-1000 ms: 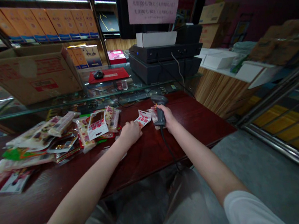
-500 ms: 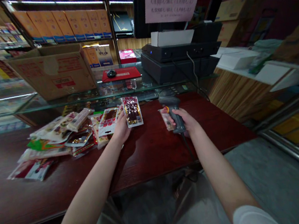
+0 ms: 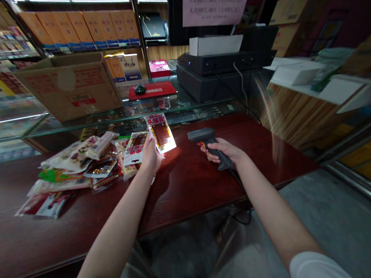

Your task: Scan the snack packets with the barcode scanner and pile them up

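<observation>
My left hand [image 3: 151,155] is closed on the edge of a snack packet [image 3: 161,134], held up over the table. The packet has a white and red border and a dark brown middle, and bright light falls on its lower right part. My right hand [image 3: 224,152] wraps around the handle of a grey barcode scanner [image 3: 202,134], whose head points left at the packet. A cable runs down from the scanner's handle. Beside my left hand, a similar white-edged packet [image 3: 134,149] lies on a pile of snack packets [image 3: 80,157].
The dark red wooden table [image 3: 185,185] meets a glass counter [image 3: 99,118] at the back. On the counter stand an open cardboard box [image 3: 70,91], a mouse [image 3: 139,89] on a red pad, and a black cash drawer [image 3: 212,81]. A metal rack [image 3: 369,181] is at the right.
My left hand lifted the packet from the table, and it now tilts toward the scanner. The scanner's head has turned left and lights the packet. A small packet near my right hand is no longer visible.
</observation>
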Tool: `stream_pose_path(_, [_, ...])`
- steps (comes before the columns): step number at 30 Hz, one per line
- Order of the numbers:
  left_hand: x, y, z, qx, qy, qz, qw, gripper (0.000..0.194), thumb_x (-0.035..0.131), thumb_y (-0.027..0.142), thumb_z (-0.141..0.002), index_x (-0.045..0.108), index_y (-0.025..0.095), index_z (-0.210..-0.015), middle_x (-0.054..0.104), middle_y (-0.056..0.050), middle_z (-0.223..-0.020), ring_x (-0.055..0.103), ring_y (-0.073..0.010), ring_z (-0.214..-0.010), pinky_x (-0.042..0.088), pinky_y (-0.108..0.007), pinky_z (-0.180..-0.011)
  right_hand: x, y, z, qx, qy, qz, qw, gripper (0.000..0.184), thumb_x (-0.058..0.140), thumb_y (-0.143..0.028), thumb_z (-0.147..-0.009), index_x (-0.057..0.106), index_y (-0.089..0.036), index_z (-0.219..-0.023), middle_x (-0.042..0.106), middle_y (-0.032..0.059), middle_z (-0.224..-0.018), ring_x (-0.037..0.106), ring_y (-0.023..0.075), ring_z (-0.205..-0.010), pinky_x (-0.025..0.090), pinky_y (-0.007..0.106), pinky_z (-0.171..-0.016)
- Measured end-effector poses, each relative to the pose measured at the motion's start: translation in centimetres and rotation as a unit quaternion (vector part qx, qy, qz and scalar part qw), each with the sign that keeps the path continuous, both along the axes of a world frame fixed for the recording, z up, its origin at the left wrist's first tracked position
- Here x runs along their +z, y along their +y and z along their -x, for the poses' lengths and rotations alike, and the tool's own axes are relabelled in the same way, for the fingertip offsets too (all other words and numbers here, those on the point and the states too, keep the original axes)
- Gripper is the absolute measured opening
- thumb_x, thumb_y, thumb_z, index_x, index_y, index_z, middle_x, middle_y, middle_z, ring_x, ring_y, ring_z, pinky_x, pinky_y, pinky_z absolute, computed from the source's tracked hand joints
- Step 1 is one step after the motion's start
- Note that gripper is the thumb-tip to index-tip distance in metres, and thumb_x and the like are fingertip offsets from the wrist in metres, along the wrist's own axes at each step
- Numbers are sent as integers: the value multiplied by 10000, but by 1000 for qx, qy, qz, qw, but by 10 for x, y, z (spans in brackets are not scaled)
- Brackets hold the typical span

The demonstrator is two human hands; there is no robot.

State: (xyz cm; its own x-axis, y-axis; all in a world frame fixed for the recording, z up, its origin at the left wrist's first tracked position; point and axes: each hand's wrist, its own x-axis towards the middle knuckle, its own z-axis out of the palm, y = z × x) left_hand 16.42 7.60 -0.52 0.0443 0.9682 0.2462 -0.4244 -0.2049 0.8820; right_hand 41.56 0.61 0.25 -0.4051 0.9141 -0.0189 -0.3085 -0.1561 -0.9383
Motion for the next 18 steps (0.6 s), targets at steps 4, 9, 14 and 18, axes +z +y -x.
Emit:
stream_pose_path(4, [9,0,12,118,198,-78,970,311,460,235,-840,616,182,-1103,696,-78,-1082,620,-232,-1091,464,-402,-993,1,-1,-1,-19,11,-13,1000,297,686,-318,-761,587,-145,-981,580,-23,-667,394,49,-398,314,207,-373])
stream_pose_path(9, [41,-7,49,320,478,-94,812,550,447,153,-820,504,165,-1368,633,-152,-1242,597,-314,-1124,434,-480,-992,6,-3,-3,-128,22,3,991,285,645,-338,-750,628,-150,-963,561,-29,-526,435,94,-403,350,223,-394])
stream_pose_path(14, [44,-3,83,341,629,2,699,502,447,137,-821,563,72,-1305,613,-278,-1184,529,-440,-1173,387,-623,-947,4,11,-18,-348,23,-8,937,194,603,-258,-733,660,-174,-899,748,24,-836,581,94,-583,477,203,-524])
stream_pose_path(18, [37,1,91,367,629,-34,684,419,481,121,-808,618,105,-1204,492,-281,-1341,405,-455,-1279,314,-670,-985,-3,20,-35,-402,-7,80,912,107,575,-215,-768,635,-190,-852,761,3,-817,607,95,-575,500,197,-509])
